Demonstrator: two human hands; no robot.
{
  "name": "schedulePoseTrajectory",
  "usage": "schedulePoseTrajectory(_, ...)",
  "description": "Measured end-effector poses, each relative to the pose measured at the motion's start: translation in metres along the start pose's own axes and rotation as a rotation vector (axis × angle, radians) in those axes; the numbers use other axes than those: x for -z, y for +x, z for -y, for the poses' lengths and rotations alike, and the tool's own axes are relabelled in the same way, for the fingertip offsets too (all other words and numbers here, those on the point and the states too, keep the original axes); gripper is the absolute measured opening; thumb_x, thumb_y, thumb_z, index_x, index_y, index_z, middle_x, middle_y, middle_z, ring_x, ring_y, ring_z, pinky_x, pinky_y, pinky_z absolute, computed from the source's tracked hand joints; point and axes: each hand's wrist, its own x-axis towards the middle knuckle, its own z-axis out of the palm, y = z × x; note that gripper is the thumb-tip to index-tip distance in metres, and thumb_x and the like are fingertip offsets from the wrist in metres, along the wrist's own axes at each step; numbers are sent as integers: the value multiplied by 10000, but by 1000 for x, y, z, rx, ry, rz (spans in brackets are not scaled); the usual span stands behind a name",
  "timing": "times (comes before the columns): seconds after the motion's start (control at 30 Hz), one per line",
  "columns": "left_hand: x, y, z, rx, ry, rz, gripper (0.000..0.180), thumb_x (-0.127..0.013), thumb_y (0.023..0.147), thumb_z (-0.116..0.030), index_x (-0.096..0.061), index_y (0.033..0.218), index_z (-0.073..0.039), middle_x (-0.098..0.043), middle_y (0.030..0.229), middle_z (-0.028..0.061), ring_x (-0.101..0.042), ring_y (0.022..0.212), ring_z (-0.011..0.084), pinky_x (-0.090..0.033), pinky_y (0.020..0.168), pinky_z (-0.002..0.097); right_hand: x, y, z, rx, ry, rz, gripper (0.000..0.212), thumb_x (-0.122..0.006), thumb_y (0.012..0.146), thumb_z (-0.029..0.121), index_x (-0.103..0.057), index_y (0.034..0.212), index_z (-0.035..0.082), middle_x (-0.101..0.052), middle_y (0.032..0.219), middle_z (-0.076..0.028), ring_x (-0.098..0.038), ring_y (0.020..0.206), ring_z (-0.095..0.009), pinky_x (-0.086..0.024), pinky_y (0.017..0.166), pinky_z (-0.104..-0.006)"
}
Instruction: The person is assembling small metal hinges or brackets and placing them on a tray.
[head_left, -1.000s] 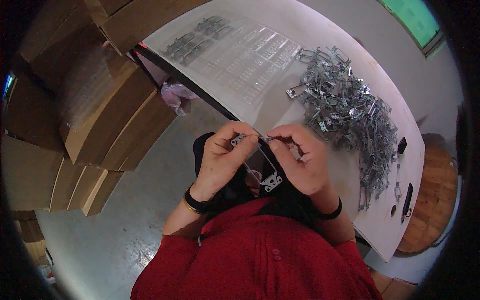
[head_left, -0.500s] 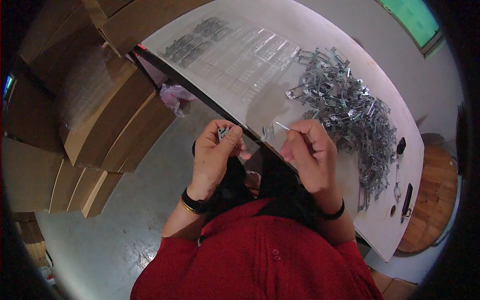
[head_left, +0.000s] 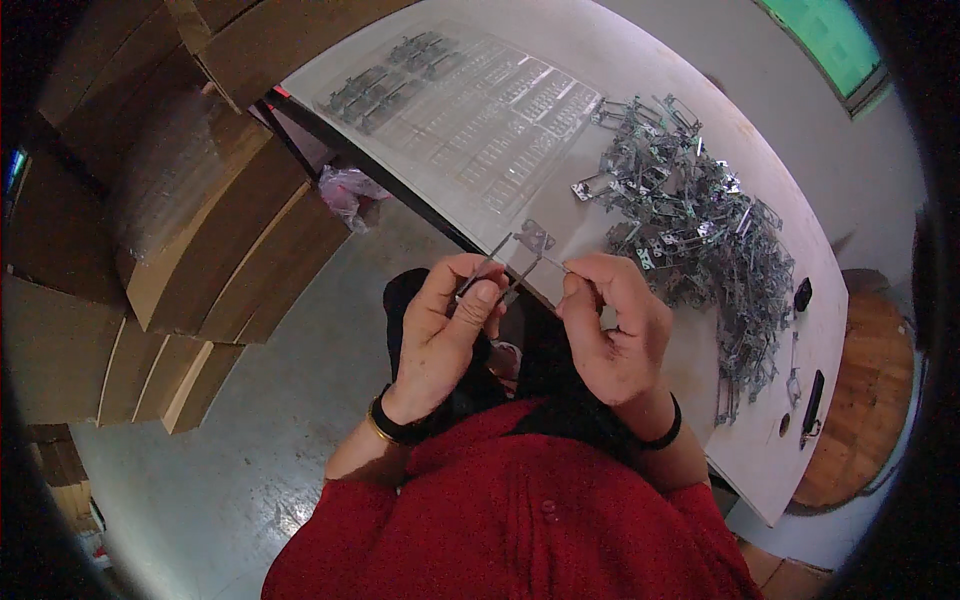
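Pinched between thumb and fingers of my left hand (head_left: 437, 340) is a small metal bracket whose two long thin arms (head_left: 520, 276) stick out up and to the right. My right hand (head_left: 622, 335) closes thumb and forefinger on a thin metal pin (head_left: 553, 264). The pin's far end meets or nearly meets the tip of the bracket's right arm; I cannot tell if they touch. Just beyond, a loose flat metal piece (head_left: 536, 236) lies on the table near its edge. My fingers hide the bracket's base.
A large heap of metal brackets (head_left: 690, 215) covers the table's right half. Farther left lies a clear plastic tray (head_left: 470, 150), with parts in its far-left pockets. A black tool (head_left: 813, 402) rests near the right edge. Cardboard boxes (head_left: 230, 240) are stacked at left; a wooden stool (head_left: 855, 400) stands at right.
My left hand has moved slightly right and the bracket's arms now point up and out of it. My right hand has brought the pin over toward the bracket.
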Motion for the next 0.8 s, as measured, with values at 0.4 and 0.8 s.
schedulePoseTrajectory(0.4,-4,-4,-3,-14,176,9,318,-575,1083,-289,-666,1268,-46,-668,978,4,-529,734,45,-409,620,206,3,4,-2,130,-147,-55,240,-719,829,-54,-661,1045,31,-681,826,-133,-666,649,-308,-523,595,-387)
schedulePoseTrajectory(0.8,-9,-4,-15,-85,345,3,245,-603,1064,-182,-708,1198,-5,-687,985,46,-586,878,127,-470,813,271,11,9,-4,344,-228,17,373,-747,754,-71,-670,1115,-21,-680,882,-142,-657,728,-320,-531,642,-406)
